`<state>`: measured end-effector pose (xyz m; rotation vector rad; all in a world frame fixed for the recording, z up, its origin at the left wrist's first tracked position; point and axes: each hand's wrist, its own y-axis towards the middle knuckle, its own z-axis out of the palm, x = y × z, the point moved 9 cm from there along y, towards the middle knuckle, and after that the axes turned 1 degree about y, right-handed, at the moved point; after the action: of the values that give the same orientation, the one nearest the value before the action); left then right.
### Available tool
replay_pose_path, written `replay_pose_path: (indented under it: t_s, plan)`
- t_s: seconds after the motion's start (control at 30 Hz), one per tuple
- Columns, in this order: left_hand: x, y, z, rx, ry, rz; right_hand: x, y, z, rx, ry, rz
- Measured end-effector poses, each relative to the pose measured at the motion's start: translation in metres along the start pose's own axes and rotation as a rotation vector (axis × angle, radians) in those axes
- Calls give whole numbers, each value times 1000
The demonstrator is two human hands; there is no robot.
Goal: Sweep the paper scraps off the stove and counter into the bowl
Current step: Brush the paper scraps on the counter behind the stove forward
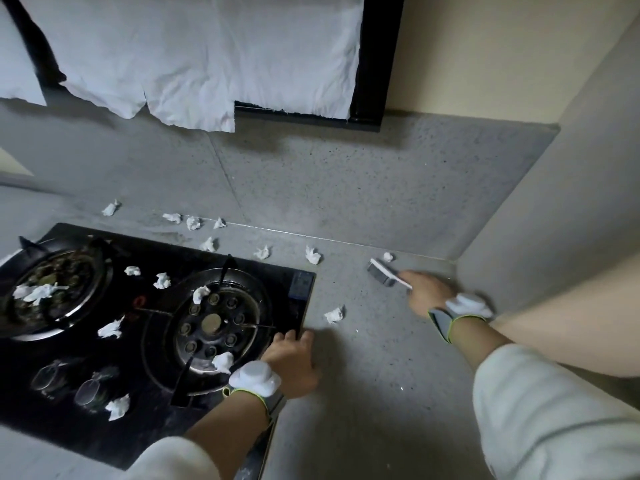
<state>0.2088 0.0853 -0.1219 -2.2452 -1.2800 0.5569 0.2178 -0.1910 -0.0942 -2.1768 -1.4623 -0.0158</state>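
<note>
Right hand (427, 292), fingers clamped on the brush (382, 273), reaches the desk's far-right corner scrap (388, 256); left hand (294, 362), fingers spread, rests at the stove (301, 285) edge. Next: drag scraps together; no bowl visible.

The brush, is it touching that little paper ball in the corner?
Apart. The head view shows bare counter between the brush in the right hand and the paper ball.

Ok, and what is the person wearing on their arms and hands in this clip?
Both hands are bare, with no gloves. Each forearm ends in a pale, cream-white sleeve pushed back above the wrist. The left hand and right hand each have a grey wrist strap edged in bright yellow-green, carrying a rounded white plastic device on top. No cables or markings are visible.
</note>
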Motion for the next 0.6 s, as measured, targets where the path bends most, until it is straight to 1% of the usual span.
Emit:
replay_pose_path:
  t_s: [0.13,0.17,0.23,0.3,0.37,0.4,0.43,0.5,0.6]
  plan:
    - [7,-4,4,60,-55,17,26,-38,32,185,177,-143]
    - [8,-5,4,71,-64,23,27,-43,36,203,209,-161]
    - [8,-7,1,74,-70,35,19,-41,29,149,299,-134]
    - [6,-8,-1,78,-74,43,1,-28,10,-2,340,-36]
    - [5,-8,-2,94,-82,48,-19,-15,-15,-156,234,110]
    - [5,-8,-2,96,-78,49,-26,-8,-23,-196,153,163]
    - [5,-7,-3,92,-69,47,-30,-2,-25,-201,96,191]
    - [4,-5,-5,78,-46,38,-30,6,-19,-159,48,200]
    - [1,0,-9,94,-31,35,-23,8,-5,-130,94,175]
